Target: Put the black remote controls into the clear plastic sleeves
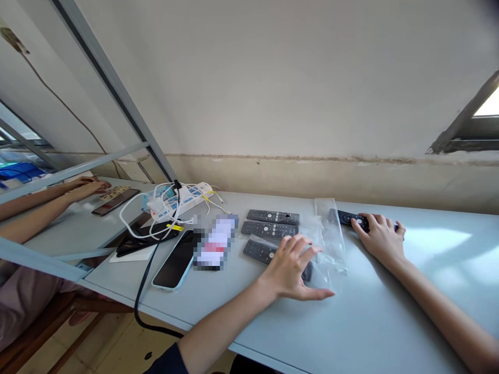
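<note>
My left hand (294,267) lies over a dark remote control (257,250) in a clear plastic bag, fingers spread and thumb stretched out to the right. Behind it, two more bagged remote controls rest side by side: a middle one (268,229) and a rear one (273,215). Farther right, my right hand (384,236) grips another black remote control (346,218) on the table, covering its right part. Between the hands is a crumpled clear plastic bag (331,234), with its far end near this remote.
Left of the remotes are a blurred-out phone (217,241), a pale-cased phone (175,262) and a white power strip (183,200) with tangled cables. A metal frame (117,93) divides this table from another person's hands (89,187). A wall borders the back.
</note>
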Action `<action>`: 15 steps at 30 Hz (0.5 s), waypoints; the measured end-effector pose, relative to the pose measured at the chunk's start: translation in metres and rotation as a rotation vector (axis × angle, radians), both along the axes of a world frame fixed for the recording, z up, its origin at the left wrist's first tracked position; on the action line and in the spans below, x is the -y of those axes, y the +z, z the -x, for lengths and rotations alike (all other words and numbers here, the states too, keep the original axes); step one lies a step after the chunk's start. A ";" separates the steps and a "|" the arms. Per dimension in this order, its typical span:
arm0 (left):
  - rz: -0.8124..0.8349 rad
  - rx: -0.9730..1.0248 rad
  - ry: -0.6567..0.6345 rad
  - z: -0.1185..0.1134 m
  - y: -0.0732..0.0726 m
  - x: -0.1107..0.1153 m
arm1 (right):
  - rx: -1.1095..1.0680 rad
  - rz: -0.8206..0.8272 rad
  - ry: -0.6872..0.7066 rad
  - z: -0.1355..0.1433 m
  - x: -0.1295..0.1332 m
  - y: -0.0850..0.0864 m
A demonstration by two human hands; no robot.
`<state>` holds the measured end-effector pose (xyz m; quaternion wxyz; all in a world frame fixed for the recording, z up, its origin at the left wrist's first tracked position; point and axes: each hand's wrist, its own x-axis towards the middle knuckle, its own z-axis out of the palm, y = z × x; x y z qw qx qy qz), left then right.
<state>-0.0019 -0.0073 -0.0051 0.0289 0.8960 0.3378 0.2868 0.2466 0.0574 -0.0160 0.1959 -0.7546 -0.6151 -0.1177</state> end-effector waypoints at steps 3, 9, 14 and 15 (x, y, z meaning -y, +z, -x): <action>0.028 -0.014 0.090 0.003 0.002 -0.001 | 0.029 -0.015 0.006 -0.002 -0.001 -0.003; 0.084 -0.104 0.449 0.001 -0.005 -0.003 | 0.046 -0.062 0.035 -0.007 -0.003 -0.009; 0.115 -0.164 0.636 0.003 -0.008 -0.010 | 0.028 -0.089 0.044 -0.008 -0.004 -0.011; 0.131 -0.178 0.666 0.004 -0.007 -0.013 | 0.025 -0.093 0.048 -0.008 -0.004 -0.011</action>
